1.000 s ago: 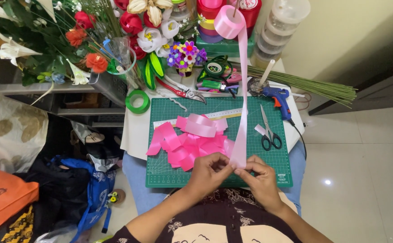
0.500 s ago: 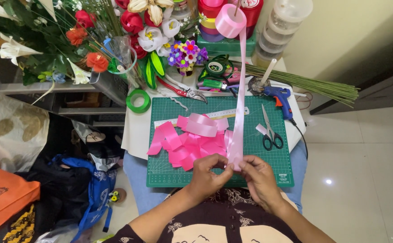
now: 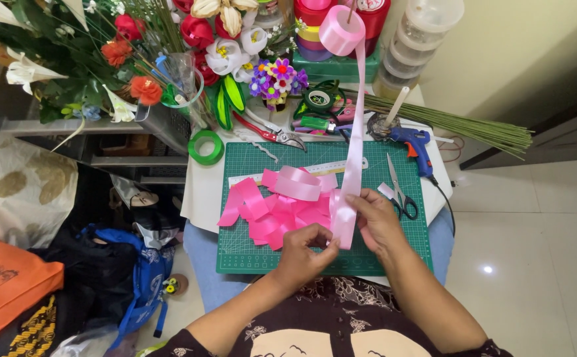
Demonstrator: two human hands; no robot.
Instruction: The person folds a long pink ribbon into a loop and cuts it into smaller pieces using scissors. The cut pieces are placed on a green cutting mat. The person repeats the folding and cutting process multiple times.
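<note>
Pink ribbon (image 3: 352, 142) is what's being worked here: a long light-pink strip running down from its spool (image 3: 341, 30) at the back of the table, across the green cutting mat (image 3: 394, 254), to where both hands meet near the mat's front edge. Looks to me like the folding or measuring step, with the free end doubled into a short loop right at the fingers, just beside a heap of darker pink cut pieces (image 3: 278, 208) already lying on the mat. The right hand (image 3: 377, 221) is pinching the strip from the side, thumb and fingers closed on it, not a fist, more of a light clamp with the other fingers loosely curled. The left hand (image 3: 305, 254) comes in from below with its fingertips closed on the lower folded end, palm mostly turned away, so I can't tell exactly how many fingers are on it. My guess is that whatever comes next needs the fold kept flat and even while one hand lets go, and the scissors (image 3: 399, 192) are lying on the mat just to the right, near the right hand. A blue glue gun (image 3: 414, 142) sits further back, a green tape roll (image 3: 206, 147) sits off the mat's left corner, and fabric flowers (image 3: 275, 74) crowd the back.
</note>
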